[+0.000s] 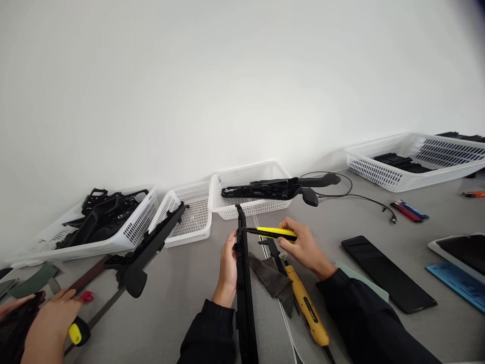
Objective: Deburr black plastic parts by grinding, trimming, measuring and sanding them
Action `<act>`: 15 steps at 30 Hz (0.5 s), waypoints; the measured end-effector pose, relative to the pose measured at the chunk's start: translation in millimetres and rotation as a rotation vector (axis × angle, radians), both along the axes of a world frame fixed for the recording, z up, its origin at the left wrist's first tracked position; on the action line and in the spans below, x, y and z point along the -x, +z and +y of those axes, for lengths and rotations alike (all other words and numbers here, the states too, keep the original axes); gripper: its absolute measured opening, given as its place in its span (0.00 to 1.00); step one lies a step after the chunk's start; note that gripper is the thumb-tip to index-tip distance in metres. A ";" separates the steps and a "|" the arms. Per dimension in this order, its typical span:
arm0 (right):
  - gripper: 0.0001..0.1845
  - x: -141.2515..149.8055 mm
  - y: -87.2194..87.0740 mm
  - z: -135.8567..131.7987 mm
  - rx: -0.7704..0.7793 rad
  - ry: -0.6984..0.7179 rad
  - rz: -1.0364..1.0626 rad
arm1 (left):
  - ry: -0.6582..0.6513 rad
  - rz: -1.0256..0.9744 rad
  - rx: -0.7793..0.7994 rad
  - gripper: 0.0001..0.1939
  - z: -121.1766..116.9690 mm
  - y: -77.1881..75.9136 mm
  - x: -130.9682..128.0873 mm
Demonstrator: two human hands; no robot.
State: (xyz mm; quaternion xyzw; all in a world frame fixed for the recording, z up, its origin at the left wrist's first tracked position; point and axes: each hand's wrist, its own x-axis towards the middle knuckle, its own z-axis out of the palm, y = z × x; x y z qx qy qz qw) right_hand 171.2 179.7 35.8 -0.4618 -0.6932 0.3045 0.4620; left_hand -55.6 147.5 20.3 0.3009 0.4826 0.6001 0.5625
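Note:
My left hand (pixel 228 265) grips a long black plastic part (pixel 244 283) that stands on end in front of me. My right hand (pixel 303 246) holds a yellow and black utility knife (pixel 271 232), its tip touching the upper end of the black part. Below my right hand lie a grey cloth (pixel 271 275) and a yellow electric screwdriver (pixel 307 309) on the grey table.
White baskets stand along the wall: one with black parts (pixel 125 233), one (pixel 197 222) with a long black part leaning out, one (pixel 246 184) with a black part across it, a large one (pixel 382 172) at right. A black phone (pixel 388 274) lies right. Another person's hand (pixel 51 323) holds a yellow-tipped tool at bottom left.

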 end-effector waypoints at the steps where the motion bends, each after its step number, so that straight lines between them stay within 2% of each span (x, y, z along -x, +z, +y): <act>1: 0.04 -0.3 -0.3 0.0 0.005 0.022 0.004 | 0.006 -0.004 0.002 0.32 0.1 -0.3 0.1; 4: 0.03 -0.6 -0.2 -0.3 0.032 0.084 0.018 | 0.006 -0.021 0.012 0.34 -0.3 -0.1 0.0; 8: 0.04 -0.3 0.6 -0.4 0.025 0.042 0.023 | -0.035 -0.032 0.029 0.37 -2.6 2.9 -1.0; 12: 0.03 -0.2 0.0 0.2 0.042 0.088 0.012 | -0.059 -0.045 0.011 0.39 -4.3 6.4 -2.4; 15: 0.04 -0.4 -0.3 0.6 0.030 0.038 0.011 | -0.055 -0.023 0.007 0.39 -5.0 9.1 -3.2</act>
